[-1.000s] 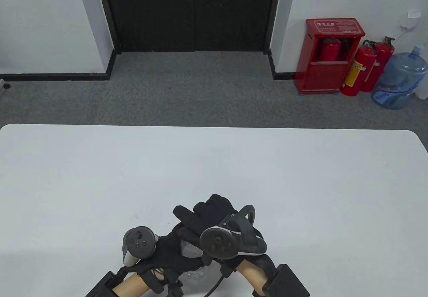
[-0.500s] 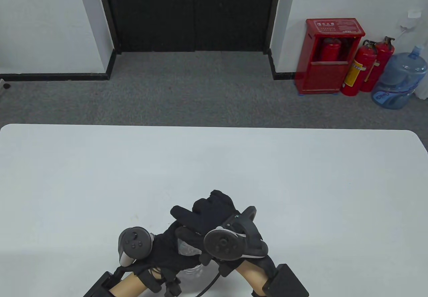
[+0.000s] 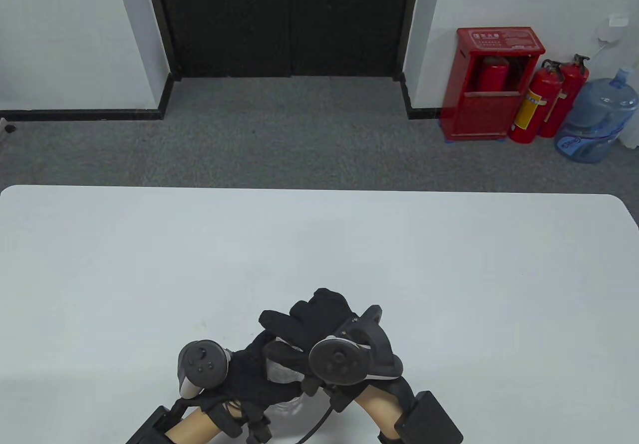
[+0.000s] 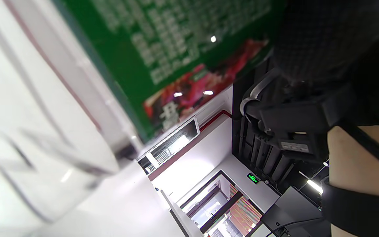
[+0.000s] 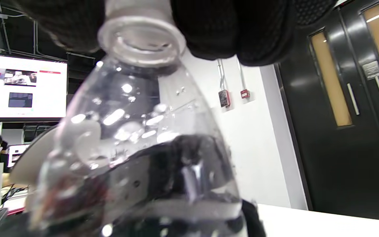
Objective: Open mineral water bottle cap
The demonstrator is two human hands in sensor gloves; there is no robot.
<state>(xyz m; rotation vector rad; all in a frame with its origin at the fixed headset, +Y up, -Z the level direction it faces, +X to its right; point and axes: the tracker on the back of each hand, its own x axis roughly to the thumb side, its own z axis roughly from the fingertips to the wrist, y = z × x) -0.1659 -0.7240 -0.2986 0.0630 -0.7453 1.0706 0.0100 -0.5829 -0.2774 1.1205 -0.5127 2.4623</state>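
Clear plastic water bottle (image 3: pixel 284 371) stands at 6 o'clock on the white table (image 3: pixel 449 274). My left hand (image 3: pixel 249 371) holds its body, and my right hand (image 3: pixel 312 321) wraps its fingers (image 5: pixel 229 29) around the white cap (image 5: pixel 137 13).

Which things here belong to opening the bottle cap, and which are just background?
Job:
- water bottle, held by the left hand
- cap, gripped by the right hand

Background:
- red cabinet
- fire extinguishers
- blue water jug
- table
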